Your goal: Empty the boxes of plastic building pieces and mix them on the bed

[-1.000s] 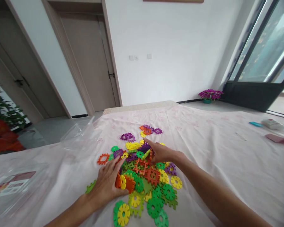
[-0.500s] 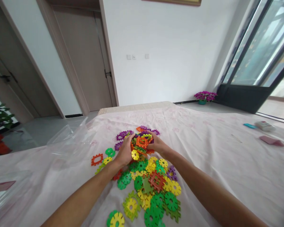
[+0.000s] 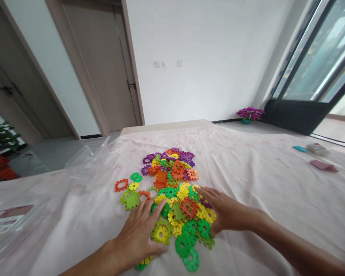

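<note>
A heap of plastic interlocking pieces spreads over the cloth between my hands. Green notched discs [image 3: 183, 245] and yellow notched discs [image 3: 201, 211] lie mostly in the near part. A red-orange toothed square [image 3: 189, 207] rests among them, while purple toothed pieces [image 3: 186, 156] gather at the far end. My left hand [image 3: 140, 232] is open at the heap's near left side, fingers over a few pieces and thumb stretched out. On the right edge, my right hand [image 3: 228, 211] is open with fingers extended beside the discs. Neither hand visibly holds a piece.
A pale flowered cloth [image 3: 255, 184] covers the table. Crumpled clear plastic [image 3: 87, 163] lies at left, with a clear package [image 3: 11, 222] nearer. At right are a blue item [image 3: 300, 148], a small white pack [image 3: 317, 148] and a pink folded piece [image 3: 323, 166].
The cluster of pieces held between both hands has been let go onto the far part of the heap. Both hands have moved back toward me and spread apart.
</note>
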Motion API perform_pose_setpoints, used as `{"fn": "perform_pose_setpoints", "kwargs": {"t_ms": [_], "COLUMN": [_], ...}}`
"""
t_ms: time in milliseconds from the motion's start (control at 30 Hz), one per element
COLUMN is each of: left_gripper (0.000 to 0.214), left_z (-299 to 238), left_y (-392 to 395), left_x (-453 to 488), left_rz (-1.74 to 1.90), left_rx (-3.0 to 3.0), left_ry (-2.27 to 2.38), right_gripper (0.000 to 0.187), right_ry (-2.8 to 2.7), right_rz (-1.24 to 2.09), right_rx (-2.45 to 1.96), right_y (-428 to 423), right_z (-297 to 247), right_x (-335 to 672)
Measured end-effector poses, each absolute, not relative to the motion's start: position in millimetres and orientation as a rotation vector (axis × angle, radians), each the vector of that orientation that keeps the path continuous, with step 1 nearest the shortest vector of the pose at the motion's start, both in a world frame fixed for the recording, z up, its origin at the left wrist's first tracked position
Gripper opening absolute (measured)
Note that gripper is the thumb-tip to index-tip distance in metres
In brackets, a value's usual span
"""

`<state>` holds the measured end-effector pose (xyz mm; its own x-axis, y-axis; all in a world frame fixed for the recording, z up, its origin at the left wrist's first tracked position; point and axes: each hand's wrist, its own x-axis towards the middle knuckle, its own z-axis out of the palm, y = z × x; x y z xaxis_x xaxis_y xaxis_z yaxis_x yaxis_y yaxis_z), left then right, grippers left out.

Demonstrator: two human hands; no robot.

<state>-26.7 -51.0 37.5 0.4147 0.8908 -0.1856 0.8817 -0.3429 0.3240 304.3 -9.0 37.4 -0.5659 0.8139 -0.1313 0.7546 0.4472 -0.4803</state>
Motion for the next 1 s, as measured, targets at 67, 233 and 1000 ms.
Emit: {"fn": "perform_pose_setpoints", "kwargs": {"t_ms": [67,233,1000], "left_gripper": [0.106,0.092,0.081], "left_z": [33,24,70], "left_y": [-49,-31,32], "left_x": [-16,7,41], "left_rz": [0.076,0.394,1.094], "left_rx": [2.306,2.3,0.848], "left_ry": [1.556,1.477,0.888], "right_gripper": [0.11,0.106,0.086], "right_ry": [-2.515,-2.395,-1.358], "right_rz": [0.69,0.725,1.658], "right_rx": [-1.391,-1.366,-0.801], "right_y": [-13,-4,30], "right_z": [31,27,82], "right_x": [293,266,208]}}
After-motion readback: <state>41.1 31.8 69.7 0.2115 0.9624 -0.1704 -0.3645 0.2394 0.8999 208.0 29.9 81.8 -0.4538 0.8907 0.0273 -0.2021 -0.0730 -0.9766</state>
